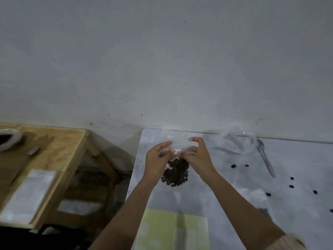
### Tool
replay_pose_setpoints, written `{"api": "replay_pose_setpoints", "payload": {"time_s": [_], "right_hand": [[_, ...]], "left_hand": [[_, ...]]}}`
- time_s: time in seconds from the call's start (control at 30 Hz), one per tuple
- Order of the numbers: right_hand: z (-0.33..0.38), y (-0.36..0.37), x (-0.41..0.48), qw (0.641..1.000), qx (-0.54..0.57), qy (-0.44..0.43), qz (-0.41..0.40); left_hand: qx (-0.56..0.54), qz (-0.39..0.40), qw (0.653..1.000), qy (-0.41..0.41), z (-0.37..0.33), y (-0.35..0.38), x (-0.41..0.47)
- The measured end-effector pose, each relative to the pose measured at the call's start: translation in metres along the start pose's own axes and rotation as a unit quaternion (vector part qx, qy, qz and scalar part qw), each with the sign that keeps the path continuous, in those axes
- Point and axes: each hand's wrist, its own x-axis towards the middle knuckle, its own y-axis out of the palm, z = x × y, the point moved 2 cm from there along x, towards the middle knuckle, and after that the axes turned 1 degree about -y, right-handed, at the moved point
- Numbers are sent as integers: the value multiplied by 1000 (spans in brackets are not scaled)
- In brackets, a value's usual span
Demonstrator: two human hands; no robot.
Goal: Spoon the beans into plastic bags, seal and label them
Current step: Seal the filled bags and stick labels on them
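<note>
A clear plastic bag (170, 137) lies on the white table (225, 186), with a heap of dark beans (175, 173) inside its near end. My left hand (157, 159) pinches the bag's middle from the left. From the right, my right hand (197, 155) pinches it too, thumb and fingers curled on the plastic. A clear empty bowl (238, 140) stands at the table's back, and a metal spoon (265, 157) lies just right of it. Several loose beans (233, 166) are scattered on the table to the right.
A pale green sheet (173, 230) lies at the table's near edge. To the left stands a wooden table (59, 150) with a stack of clear bags (28, 193) on it. A grey wall runs behind both tables, with a dark gap between them.
</note>
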Motion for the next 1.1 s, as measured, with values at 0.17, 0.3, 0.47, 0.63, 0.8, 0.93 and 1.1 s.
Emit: {"api": "replay_pose_setpoints", "payload": {"time_s": [0.17, 0.3, 0.47, 0.63, 0.8, 0.93, 1.1], "right_hand": [[-16, 4, 37, 999, -19, 21, 18], [-30, 8, 61, 999, -35, -1, -20], [-47, 20, 91, 995, -44, -23, -84], [-65, 28, 105, 978, -196, -51, -51], [-79, 28, 76, 957, -246, -150, -30], [-94, 29, 62, 936, -303, -177, 12], [-90, 37, 60, 949, -291, -117, 5]], "left_hand": [[19, -2, 999, -33, 15, 4, 34], [54, 1, 998, -29, 20, 7, 64], [205, 14, 979, -10, 34, 8, 114], [357, 11, 934, -20, 59, 11, 135], [275, -18, 961, -30, 62, -3, 111], [295, 2, 955, -21, 76, -10, 90], [315, 15, 947, -54, 76, -7, 112]]}}
